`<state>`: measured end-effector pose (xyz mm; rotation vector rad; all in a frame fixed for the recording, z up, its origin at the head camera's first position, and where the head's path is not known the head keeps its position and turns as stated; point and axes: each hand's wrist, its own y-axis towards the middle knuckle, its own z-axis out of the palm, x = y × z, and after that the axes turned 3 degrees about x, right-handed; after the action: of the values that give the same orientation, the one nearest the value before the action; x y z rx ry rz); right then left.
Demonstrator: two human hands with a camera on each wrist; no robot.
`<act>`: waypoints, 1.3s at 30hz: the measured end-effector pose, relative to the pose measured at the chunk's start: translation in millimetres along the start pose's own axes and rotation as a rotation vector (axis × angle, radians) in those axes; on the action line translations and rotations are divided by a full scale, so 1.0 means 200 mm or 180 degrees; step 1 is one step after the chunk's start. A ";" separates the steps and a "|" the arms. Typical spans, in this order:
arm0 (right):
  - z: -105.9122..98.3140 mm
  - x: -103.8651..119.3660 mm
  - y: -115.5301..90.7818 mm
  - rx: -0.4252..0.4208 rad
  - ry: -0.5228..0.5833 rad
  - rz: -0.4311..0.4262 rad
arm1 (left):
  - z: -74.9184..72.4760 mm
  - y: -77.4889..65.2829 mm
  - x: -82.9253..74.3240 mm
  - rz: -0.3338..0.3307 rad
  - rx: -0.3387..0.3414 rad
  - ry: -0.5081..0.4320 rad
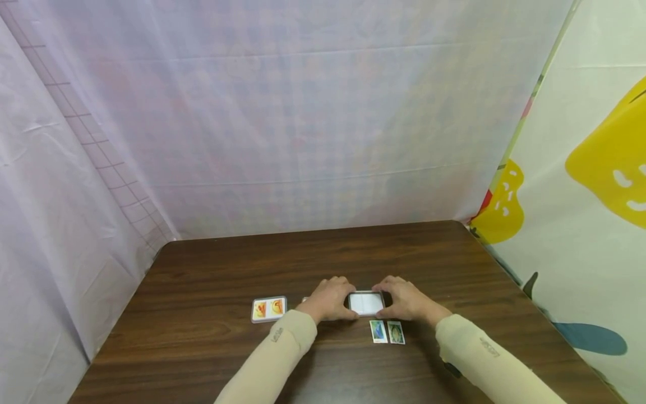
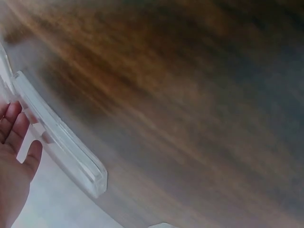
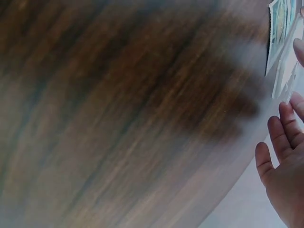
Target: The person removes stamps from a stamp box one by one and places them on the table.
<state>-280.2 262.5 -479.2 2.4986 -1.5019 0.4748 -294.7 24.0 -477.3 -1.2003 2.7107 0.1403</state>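
Note:
Between my two hands is a small clear-edged plastic case [image 1: 367, 303] with a plain white inside. My left hand [image 1: 330, 298] holds its left end, thumb at the near corner and fingers at the far one. My right hand [image 1: 404, 298] grips the right end in the same way. Two stamps, one blue [image 1: 378, 331] and one green [image 1: 396, 333], lie side by side on the table just in front of the case. In the right wrist view, the case's edge [image 3: 286, 71] shows by the right fingertips, with a stamp [image 3: 278, 33] beyond.
Farther left on the brown wooden table [image 1: 212, 348] lies another clear case [image 1: 270, 310] containing two orange-pictured stamps. Part of a small pale thing [image 1: 305, 299] peeks out behind the left wrist. In the left wrist view a clear case [image 2: 71, 142] lies beside that hand. Curtains [image 1: 313, 140] surround the table.

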 end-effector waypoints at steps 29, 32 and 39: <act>0.01 0.01 0.00 0.0072 -0.0186 -0.0025 | 0.02 0.00 0.01 -0.0122 0.0177 0.0102; 0.01 0.02 0.00 0.0082 -0.0175 -0.0001 | 0.02 0.00 0.01 -0.0103 0.0177 0.0124; 0.02 0.01 0.00 0.0120 -0.0034 0.0138 | 0.02 0.01 0.01 -0.0103 0.0190 0.0174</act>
<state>-279.5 260.2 -481.7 2.5054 -1.5681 0.5023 -295.9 24.3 -481.9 -1.2478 2.7196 0.0223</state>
